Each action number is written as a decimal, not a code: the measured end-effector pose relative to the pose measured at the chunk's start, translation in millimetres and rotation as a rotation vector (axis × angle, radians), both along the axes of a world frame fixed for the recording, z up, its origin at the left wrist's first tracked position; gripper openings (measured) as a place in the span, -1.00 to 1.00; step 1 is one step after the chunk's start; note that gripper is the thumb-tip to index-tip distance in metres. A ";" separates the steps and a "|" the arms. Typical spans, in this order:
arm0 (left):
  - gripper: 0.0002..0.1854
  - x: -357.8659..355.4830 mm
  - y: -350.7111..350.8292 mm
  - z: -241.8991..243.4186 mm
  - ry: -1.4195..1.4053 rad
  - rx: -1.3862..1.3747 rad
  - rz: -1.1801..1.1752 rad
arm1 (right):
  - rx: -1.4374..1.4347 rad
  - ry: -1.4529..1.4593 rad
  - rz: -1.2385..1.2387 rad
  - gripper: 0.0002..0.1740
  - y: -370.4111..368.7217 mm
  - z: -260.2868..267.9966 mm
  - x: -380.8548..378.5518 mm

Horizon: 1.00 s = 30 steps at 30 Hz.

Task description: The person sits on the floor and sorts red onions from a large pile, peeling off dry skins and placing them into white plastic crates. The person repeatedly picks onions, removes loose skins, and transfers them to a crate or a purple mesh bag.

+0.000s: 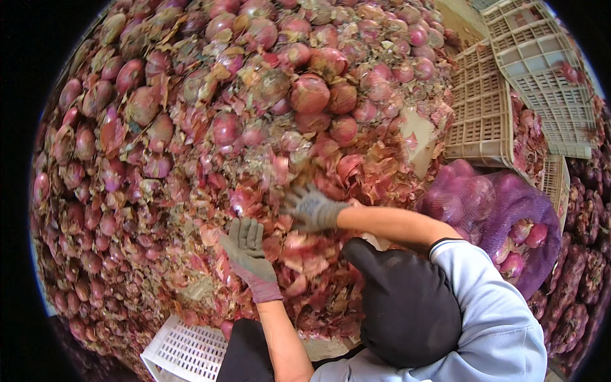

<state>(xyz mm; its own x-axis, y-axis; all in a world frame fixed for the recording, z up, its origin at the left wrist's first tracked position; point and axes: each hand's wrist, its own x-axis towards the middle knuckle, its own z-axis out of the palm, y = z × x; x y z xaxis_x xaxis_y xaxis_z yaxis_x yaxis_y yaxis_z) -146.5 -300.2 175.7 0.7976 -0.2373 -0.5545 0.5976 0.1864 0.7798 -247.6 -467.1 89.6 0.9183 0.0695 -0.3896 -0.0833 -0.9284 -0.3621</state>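
Note:
My left hand [248,255], in a grey glove with a pinkish cuff, is held palm up with its fingers together and slightly curled, and nothing shows in it. My right hand [312,207], in a grey glove, is spread over loose dry onion skins [305,253]; it is a little blurred and no onion shows in it. Red onions [310,93] lie heaped beyond both hands, mixed with papery peel. A purple mesh sack [530,253] with red onions in its mouth stands at the right, beside my right arm.
Beige plastic crates [477,110] stand tilted at the upper right, with onions and peel by them. A white plastic crate [188,346] sits at the lower left, near my leg. Filled mesh sacks [573,286] are stacked along the right edge. A black cap [410,305] covers the lower middle.

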 end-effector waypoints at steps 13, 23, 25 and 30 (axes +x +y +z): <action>-0.22 19.5 -21.4 3.5 -0.143 0.059 -0.096 | -0.027 -0.805 -1.346 -0.64 -147.3 27.3 -30.4; -0.40 -16.6 -42.8 17.8 -0.030 -0.016 -0.200 | 0.181 -0.090 -1.271 0.05 -165.7 -13.5 -47.2; -0.82 -32.6 -69.6 71.4 0.180 -0.154 -0.008 | 0.425 -0.121 -1.386 0.05 -157.5 -9.6 -50.3; -0.37 -60.7 -55.6 73.5 0.324 -0.187 -0.245 | 1.356 -0.390 -1.216 -0.15 -87.5 54.4 -58.1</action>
<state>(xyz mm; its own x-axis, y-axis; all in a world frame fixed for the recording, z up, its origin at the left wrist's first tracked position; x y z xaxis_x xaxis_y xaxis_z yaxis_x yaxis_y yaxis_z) -207.2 -355.9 249.1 0.4978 -0.5179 -0.6957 0.8494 0.1290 0.5118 -305.8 -554.5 144.0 0.7089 -0.5676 -0.4186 -0.1369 0.4715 -0.8712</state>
